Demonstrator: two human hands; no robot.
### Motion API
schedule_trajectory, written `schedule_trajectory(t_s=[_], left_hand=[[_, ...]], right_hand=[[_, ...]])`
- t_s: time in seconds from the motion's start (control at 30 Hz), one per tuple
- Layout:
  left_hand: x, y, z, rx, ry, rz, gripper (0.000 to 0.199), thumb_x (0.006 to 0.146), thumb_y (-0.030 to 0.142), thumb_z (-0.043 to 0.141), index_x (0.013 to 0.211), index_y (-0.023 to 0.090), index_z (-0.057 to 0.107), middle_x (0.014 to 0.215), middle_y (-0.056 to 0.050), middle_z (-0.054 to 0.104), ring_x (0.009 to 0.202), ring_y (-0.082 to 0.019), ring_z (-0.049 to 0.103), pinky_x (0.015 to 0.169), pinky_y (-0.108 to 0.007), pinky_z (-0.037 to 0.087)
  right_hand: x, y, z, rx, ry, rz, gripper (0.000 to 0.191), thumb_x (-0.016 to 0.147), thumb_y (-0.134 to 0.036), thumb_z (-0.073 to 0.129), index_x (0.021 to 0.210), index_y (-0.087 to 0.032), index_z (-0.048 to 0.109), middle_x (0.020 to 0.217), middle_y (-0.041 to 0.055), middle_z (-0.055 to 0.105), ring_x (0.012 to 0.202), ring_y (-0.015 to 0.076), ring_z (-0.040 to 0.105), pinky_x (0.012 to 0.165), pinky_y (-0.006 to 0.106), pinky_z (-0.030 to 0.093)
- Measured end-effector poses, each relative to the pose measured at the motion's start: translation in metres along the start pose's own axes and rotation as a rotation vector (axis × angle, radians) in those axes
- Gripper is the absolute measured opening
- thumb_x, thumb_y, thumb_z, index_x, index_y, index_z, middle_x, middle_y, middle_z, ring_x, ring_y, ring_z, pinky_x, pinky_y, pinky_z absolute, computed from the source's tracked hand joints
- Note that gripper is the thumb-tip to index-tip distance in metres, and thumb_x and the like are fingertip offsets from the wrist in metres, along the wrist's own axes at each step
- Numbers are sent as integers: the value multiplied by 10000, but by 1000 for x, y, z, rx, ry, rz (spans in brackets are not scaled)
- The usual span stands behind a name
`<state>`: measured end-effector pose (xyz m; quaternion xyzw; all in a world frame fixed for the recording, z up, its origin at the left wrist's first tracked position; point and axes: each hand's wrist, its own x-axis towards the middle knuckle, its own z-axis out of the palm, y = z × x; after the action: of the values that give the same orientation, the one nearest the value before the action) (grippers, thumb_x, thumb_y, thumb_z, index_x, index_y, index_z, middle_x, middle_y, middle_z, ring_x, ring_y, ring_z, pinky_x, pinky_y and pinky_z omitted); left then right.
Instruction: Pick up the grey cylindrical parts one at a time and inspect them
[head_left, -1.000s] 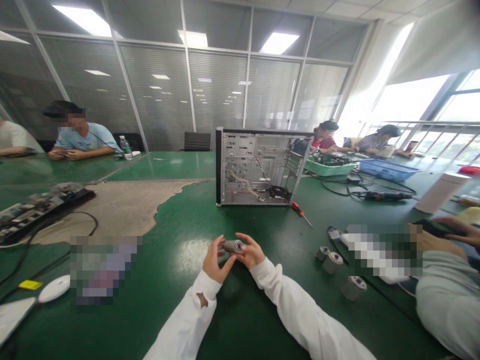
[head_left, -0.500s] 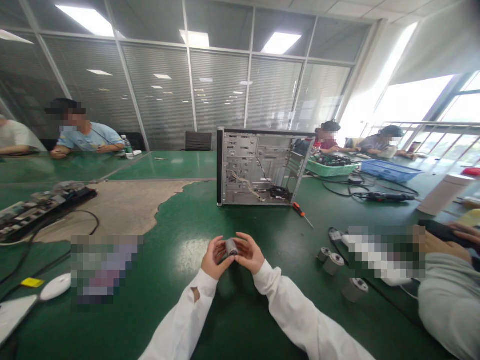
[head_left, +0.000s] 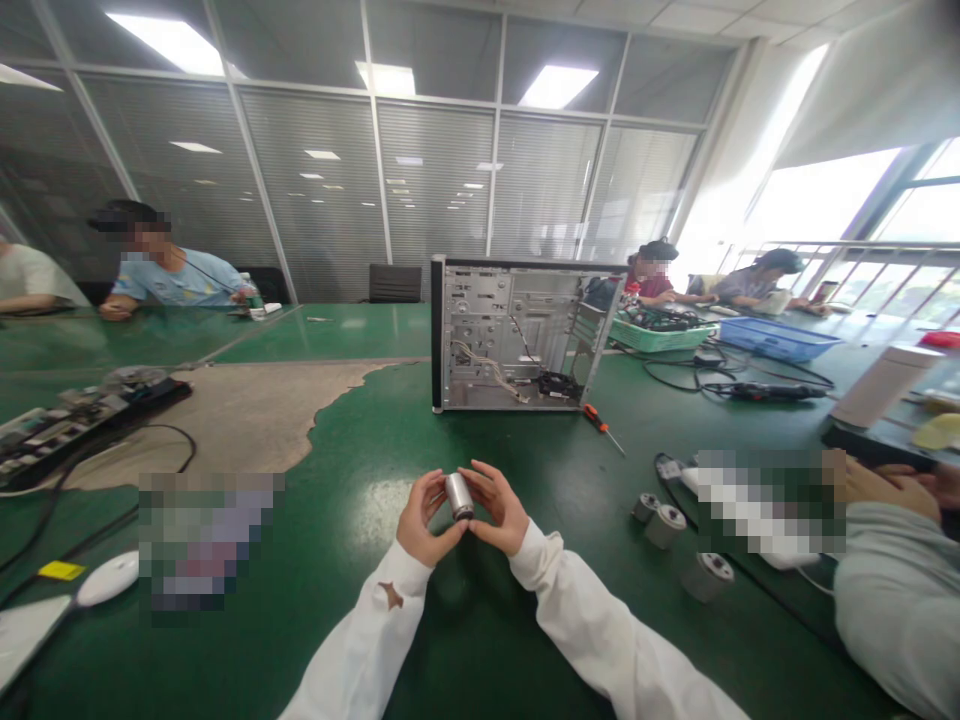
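Observation:
A small silvery metal cylinder (head_left: 458, 495) is held between my two hands above the green table (head_left: 360, 430). My left hand (head_left: 425, 520) grips it from the left, thumb at its lower end. From the right, my right hand (head_left: 499, 510) closes on it, its thumb meeting the same lower end. The cylinder's dark end faces down toward me. To the right stand similar metal cylinders, one large (head_left: 708, 577), one mid-sized (head_left: 665, 526) and one smaller (head_left: 645, 507).
An open computer case (head_left: 487, 330) stands ahead, an orange screwdriver (head_left: 596, 418) beside it. Green (head_left: 660, 335) and blue baskets (head_left: 780, 340) lie back right. Circuit boards (head_left: 90, 410) and a white mouse (head_left: 109, 578) are left. A person's sleeve (head_left: 892, 590) is close at right.
The cylinder has tilted between my hands, so more of its side shows. My left hand has shifted slightly left. The neighbour's hands at the right have moved a little.

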<state>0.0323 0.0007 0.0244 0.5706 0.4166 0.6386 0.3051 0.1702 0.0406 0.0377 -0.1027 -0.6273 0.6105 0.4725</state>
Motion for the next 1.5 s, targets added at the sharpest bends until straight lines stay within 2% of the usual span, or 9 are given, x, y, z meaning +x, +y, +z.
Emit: schedule_trajectory(t_s=[0.17,0.3,0.5,0.63,0.77,0.93,1.17,1.3,1.5], left_hand=[[1,-6,0,-83,44,-80,647,531,244,654,1087,186,329,1029,-102,475,971,-215,497,845,-386,404],[6,-11,-7,-254,100,-305,645,532,296,661,1080,185,339,950,-86,546,879,-207,558,788,-371,438],[13,-6,-20,-693,97,-585,579,688,348,508,1185,177,266,919,-98,604,878,-199,578,844,-344,411],[15,1,-29,-1014,100,-628,505,710,340,472,1156,133,356,972,-147,589,972,-254,522,788,-309,450],[14,5,-35,-1139,89,-589,438,728,334,449,1111,119,435,987,-157,584,996,-267,502,748,-279,468],[14,8,-35,-1098,53,-617,473,738,377,423,1133,119,408,930,-155,609,918,-233,556,724,-253,466],[17,2,-28,-801,45,-804,530,770,366,368,1209,82,282,749,-119,650,700,-187,619,688,-289,467],[17,-6,-23,-627,76,-878,407,770,320,389,1097,78,401,680,-91,646,624,-162,615,630,-271,479],[13,-11,-13,-418,-16,-809,229,699,269,511,894,160,463,656,-24,617,523,-120,589,531,-242,476]], right_hand=[[0,5,-2,16,30,31,680,582,-169,646,1172,-218,312,1191,109,422,1091,206,401,939,394,263],[2,21,-10,33,113,45,626,610,-270,630,1156,-227,326,1124,107,480,1028,217,456,889,412,312],[3,36,-24,-83,185,52,481,680,-274,567,1115,-233,365,1021,88,540,922,197,515,808,397,382],[2,35,-25,-123,170,49,438,690,-275,554,1096,-231,395,975,76,558,892,189,525,779,379,403],[1,33,-22,-185,133,64,407,700,-271,541,1085,-237,410,956,64,562,880,178,528,753,355,420],[1,32,-21,-240,95,95,398,697,-253,537,1075,-227,414,950,62,563,870,171,530,716,330,440],[-2,23,-14,-474,87,41,442,685,-191,514,1109,-206,389,992,72,543,881,166,521,683,298,456],[-5,13,-1,-707,96,-83,574,619,-159,563,1154,-191,357,1069,88,503,939,185,490,739,311,437],[-7,17,6,-844,102,-159,582,601,-138,543,1152,-192,367,981,69,542,890,178,509,786,327,417]])
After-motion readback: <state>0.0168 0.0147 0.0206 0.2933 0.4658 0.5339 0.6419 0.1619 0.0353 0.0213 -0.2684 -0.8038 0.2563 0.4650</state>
